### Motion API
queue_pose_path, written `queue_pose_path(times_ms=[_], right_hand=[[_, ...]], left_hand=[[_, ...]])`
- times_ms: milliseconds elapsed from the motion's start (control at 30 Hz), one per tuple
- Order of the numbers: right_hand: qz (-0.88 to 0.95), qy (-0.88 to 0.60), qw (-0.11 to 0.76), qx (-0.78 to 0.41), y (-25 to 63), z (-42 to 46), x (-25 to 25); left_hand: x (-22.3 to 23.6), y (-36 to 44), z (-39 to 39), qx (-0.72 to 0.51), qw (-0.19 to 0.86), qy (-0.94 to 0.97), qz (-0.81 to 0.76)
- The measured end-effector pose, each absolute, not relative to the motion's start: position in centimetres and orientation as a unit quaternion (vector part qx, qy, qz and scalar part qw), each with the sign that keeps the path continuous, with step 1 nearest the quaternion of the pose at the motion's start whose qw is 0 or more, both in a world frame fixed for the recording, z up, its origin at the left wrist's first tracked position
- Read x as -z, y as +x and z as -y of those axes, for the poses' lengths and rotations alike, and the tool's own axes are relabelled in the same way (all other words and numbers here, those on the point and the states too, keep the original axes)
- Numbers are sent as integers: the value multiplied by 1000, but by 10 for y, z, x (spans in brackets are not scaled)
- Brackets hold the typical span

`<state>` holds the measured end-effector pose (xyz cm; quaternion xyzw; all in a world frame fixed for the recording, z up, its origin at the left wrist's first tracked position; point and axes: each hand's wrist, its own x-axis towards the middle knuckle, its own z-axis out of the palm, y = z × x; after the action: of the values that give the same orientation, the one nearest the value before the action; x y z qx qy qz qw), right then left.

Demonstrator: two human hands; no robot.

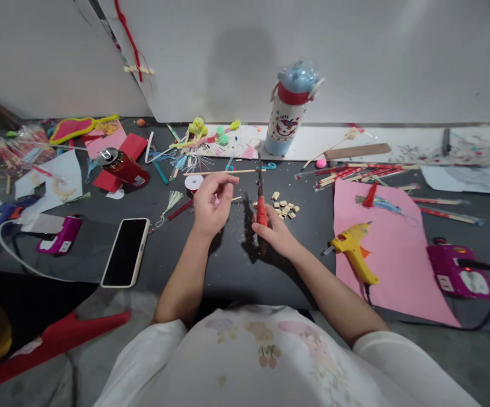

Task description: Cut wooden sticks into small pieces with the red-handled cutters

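Tool with a red handle and a dark, narrow upper part is in the right hand, above the middle of the table. The grip of this right hand is closed around the red handle, with the thumb lying on it, and the dark part points away from the person, toward the wall. The exact kind of the tool I cannot tell. The left hand is at the left of the tool and does not touch it; its fingers are bent, and I cannot tell whether its grip has something small or is released. Just beside the right hand, on its right, small wooden pieces lie in a loose group. Beyond both hands a thin wooden stick lies crosswise on the table, and a white round spool is near the left hand. Behind, a bottle with a blue top stands upright close to the wall. On the left side there are a phone with a dark screen and a red can. On the right side, a yellow glue gun lies on a pink sheet, and a purple power box is at the edge of this sheet.
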<state>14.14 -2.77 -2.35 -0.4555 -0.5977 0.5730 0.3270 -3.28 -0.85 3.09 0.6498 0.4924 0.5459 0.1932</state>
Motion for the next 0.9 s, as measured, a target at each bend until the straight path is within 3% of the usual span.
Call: queue_pose_path(times_ms=[100,233,467,900], right_hand=[[639,-442,295,-556,142,31,18],[673,-426,276,-538,141,35,8],[690,-406,231,-552,141,36,5],[693,-392,222,-562,140,39,4]], left_hand=[[-30,-41,7,-505,17,709,-492],[-20,-46,2,-382,-61,765,-516],[-16,-57,1,-365,-87,783,-496],[-24,-68,3,-355,-23,794,-492]])
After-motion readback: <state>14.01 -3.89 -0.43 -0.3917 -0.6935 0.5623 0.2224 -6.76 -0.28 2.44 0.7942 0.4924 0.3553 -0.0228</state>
